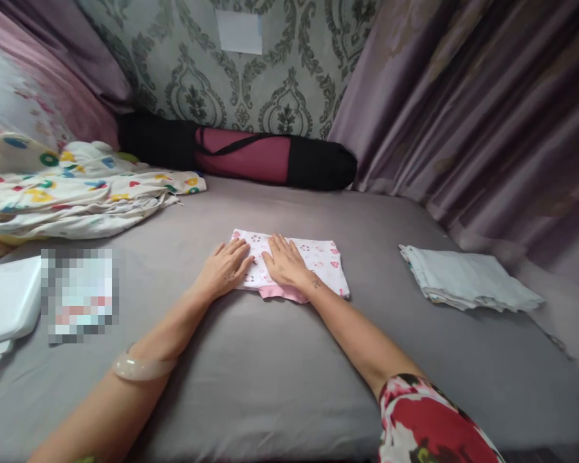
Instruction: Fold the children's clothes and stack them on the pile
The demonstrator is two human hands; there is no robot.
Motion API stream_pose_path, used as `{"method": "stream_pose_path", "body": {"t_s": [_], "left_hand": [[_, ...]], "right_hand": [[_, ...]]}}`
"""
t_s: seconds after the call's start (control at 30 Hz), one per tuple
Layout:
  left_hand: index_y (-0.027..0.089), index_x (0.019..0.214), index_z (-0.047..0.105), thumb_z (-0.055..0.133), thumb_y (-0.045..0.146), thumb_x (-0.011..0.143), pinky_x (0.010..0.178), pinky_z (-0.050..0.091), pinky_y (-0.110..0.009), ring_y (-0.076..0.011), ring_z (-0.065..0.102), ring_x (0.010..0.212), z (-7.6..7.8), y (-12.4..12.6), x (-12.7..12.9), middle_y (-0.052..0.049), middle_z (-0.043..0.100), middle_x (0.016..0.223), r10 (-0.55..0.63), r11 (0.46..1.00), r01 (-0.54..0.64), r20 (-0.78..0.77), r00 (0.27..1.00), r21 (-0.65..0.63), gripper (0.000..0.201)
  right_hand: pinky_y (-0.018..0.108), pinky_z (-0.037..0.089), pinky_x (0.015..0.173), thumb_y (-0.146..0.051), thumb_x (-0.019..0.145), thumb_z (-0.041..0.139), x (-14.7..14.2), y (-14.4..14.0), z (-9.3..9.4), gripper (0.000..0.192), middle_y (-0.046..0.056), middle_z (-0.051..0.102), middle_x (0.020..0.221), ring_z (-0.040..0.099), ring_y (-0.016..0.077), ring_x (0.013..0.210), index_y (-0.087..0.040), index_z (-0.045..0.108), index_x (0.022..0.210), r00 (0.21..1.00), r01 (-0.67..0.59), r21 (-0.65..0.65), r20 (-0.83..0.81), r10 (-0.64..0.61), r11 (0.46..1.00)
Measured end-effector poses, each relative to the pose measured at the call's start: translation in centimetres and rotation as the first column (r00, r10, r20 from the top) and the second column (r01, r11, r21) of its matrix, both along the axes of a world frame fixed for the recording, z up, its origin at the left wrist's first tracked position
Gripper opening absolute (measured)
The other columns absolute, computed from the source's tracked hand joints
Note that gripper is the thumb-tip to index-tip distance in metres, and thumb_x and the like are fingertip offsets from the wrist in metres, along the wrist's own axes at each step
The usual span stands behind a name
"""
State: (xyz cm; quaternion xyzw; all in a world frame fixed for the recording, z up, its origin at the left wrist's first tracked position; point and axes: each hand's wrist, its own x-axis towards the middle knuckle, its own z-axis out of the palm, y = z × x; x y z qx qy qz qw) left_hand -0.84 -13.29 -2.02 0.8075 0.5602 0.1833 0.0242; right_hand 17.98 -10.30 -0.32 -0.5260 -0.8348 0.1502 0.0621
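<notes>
Hands lie flat, side by side — left hand [226, 268] and right hand [284, 262] open, gripping nothing — pressing a folded patterned cloth [313, 265] mid-bed on the grey sheet [280, 360], well apart from a folded pale cloth [468, 278].

White folded cloth [313, 260] with pink prints — pink edge — on grey sheet [251, 366].

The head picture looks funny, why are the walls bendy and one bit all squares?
Head view: the wide lens bends the curtain and bed edges; a patch at left is pixelated; light is soft, with faint shadows under both flat hands, left hand, right hand, on the cloth.
</notes>
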Motion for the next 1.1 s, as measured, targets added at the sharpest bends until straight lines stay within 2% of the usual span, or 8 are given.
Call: {"method": "stream_pose_path", "body": {"t_s": [0.2,0.4,0.47,0.6,0.67,0.8,0.97,1.1], "left_hand": [[0.016,0.133,0.053,0.028,0.038,0.098,0.118,0.020,-0.045,-0.0252,0.036,0.140,0.7,-0.7,1.7,-0.014,0.050,0.144,-0.078,0.993,0.078,-0.006,0.997,0.088,0.048],[0.018,0.141,0.047,0.027,0.044,0.098,0.117,0.021,-0.047,-0.0256,0.032,0.142,-0.5,-0.6,2.3,-0.011,0.041,0.150,-0.154,0.987,0.147,-0.123,0.980,-0.061,0.053],[0.018,0.142,0.046,0.026,0.046,0.099,0.117,0.020,-0.046,-0.0253,0.031,0.143,-0.6,-0.5,1.9,-0.011,0.041,0.151,-0.154,0.988,0.148,-0.153,0.976,-0.052,0.055],[0.016,0.143,0.044,0.024,0.044,0.099,0.119,0.014,-0.046,-0.0253,0.027,0.144,-0.1,-0.5,1.5,-0.011,0.037,0.153,-0.039,0.998,0.046,-0.155,0.987,0.042,0.056],[0.016,0.143,0.044,0.024,0.044,0.098,0.118,0.016,-0.048,-0.0261,0.028,0.144,0.1,-0.4,1.4,-0.011,0.037,0.153,0.012,1.000,-0.013,-0.155,0.988,-0.005,0.057],[0.015,0.145,0.041,0.025,0.050,0.097,0.116,0.022,-0.050,-0.0280,0.028,0.144,-0.1,-0.2,1.4,-0.012,0.035,0.154,-0.001,0.985,-0.029,-0.171,0.985,-0.173,0.061],[0.015,0.146,0.040,0.022,0.049,0.097,0.116,0.022,-0.050,-0.0277,0.025,0.145,-0.1,-0.2,1.1,-0.011,0.035,0.154,-0.010,0.987,-0.018,-0.172,0.985,-0.161,0.062],[0.012,0.145,0.040,0.017,0.043,0.098,0.117,0.017,-0.052,-0.0275,0.019,0.147,0.0,-0.1,0.6,-0.013,0.028,0.157,0.098,0.986,-0.118,-0.160,0.982,-0.120,0.061]], "right_hand": [[0.043,0.002,0.120,-0.041,0.100,0.023,2.0,-2.8,1.0,0.061,0.013,0.019,0.160,0.010,0.0223,0.148,-0.008,0.028,0.151,1.000,-0.002,0.074,0.012,0.001,0.997],[0.046,0.004,0.119,-0.040,0.099,0.024,2.4,-3.8,0.1,0.060,0.013,0.021,0.159,0.013,0.0231,0.148,-0.008,0.031,0.150,1.000,0.026,0.054,0.009,-0.027,0.998],[0.046,0.006,0.119,-0.040,0.099,0.023,2.9,-3.6,0.3,0.061,0.013,0.020,0.159,0.013,0.0230,0.148,-0.008,0.030,0.150,1.000,0.001,0.017,-0.009,0.000,1.000],[0.046,0.003,0.119,-0.040,0.099,0.023,5.4,-3.2,0.7,0.062,0.014,0.018,0.159,0.011,0.0236,0.148,-0.007,0.026,0.151,0.998,0.066,0.048,0.011,-0.067,0.997],[0.046,0.002,0.119,-0.041,0.099,0.023,6.8,-3.2,0.5,0.063,0.015,0.019,0.159,0.011,0.0244,0.148,-0.005,0.027,0.151,0.989,0.135,0.081,0.045,-0.139,0.988],[0.044,0.006,0.119,-0.043,0.099,0.024,8.0,-3.1,-0.1,0.064,0.015,0.024,0.158,0.017,0.0253,0.147,-0.005,0.030,0.150,0.979,0.181,0.058,0.085,-0.185,0.982],[0.043,0.009,0.119,-0.044,0.099,0.022,8.5,-2.6,0.2,0.063,0.014,0.025,0.157,0.019,0.0248,0.146,-0.007,0.031,0.150,0.985,0.167,0.012,0.051,-0.167,0.986],[0.042,0.007,0.119,-0.043,0.100,0.020,10.1,-2.1,0.3,0.064,0.016,0.023,0.158,0.016,0.0251,0.147,-0.004,0.030,0.149,0.968,0.246,0.074,0.039,-0.249,0.966]]}}
